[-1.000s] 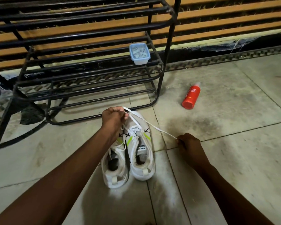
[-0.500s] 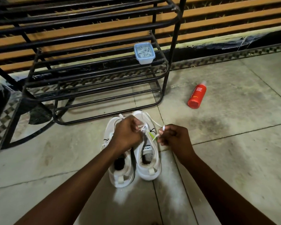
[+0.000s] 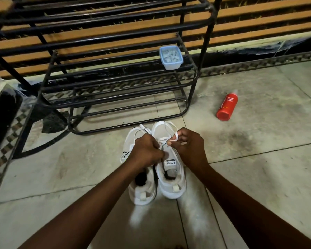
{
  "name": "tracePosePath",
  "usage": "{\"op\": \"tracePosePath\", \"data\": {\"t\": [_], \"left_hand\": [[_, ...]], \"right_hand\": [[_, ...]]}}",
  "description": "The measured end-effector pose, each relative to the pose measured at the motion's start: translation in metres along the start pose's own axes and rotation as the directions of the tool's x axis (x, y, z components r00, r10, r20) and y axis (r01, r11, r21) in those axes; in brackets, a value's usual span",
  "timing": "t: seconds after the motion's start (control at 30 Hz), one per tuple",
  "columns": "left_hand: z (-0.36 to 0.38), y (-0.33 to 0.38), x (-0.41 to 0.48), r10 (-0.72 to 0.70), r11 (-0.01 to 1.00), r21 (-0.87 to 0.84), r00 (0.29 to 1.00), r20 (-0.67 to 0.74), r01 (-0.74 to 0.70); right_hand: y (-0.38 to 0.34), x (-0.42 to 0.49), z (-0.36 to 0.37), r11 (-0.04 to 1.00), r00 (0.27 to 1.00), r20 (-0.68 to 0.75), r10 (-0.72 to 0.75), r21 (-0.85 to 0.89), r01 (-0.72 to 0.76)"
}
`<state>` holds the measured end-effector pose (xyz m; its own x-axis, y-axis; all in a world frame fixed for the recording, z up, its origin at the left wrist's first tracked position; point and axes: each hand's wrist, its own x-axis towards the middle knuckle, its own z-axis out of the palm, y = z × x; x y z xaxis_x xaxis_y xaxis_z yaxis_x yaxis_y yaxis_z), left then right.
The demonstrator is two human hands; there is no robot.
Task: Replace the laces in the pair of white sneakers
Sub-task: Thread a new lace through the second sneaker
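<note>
Now: your left grip (image 3: 147, 151) clenched on white lace (image 3: 175, 136) above right-hand sneaker (image 3: 167, 187); right grip (image 3: 188, 150) pinching lace loop. Both sneakers side by side on floor (image 3: 258, 177), near shoe rack (image 3: 207, 38).

Red bottle (image 3: 227, 106) lying on the floor: white capitals along its side read "FOAM BODY WASH"; the smaller print beside them is too fine to read. Right sneaker (image 3: 171, 178): the tongue label (image 3: 169, 163) bears a dark word resembling "SPEED", not fully legible.
</note>
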<state>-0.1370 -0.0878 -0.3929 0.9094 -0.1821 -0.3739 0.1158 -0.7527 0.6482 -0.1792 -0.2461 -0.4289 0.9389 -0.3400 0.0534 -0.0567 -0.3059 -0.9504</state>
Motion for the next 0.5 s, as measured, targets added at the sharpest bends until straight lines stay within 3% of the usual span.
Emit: {"op": "tracePosePath", "data": {"t": [0.17,0.33,0.5], "left_hand": [[-0.005,0.002,0.002,-0.108,0.986,-0.124,0.993,0.057,0.114],[-0.008,-0.001,0.008,-0.122,0.975,-0.171,0.983,0.134,0.144],[-0.007,-0.002,0.008,-0.135,0.964,-0.21,0.982,0.133,0.161]], "right_hand": [[0.001,0.004,0.008,0.986,1.0,0.012,-0.018,-0.167,0.019],[0.004,0.003,0.015,0.993,0.993,-0.028,0.113,-0.033,-0.114],[0.006,0.004,0.016,0.984,0.999,-0.003,0.037,-0.177,-0.037]]}}
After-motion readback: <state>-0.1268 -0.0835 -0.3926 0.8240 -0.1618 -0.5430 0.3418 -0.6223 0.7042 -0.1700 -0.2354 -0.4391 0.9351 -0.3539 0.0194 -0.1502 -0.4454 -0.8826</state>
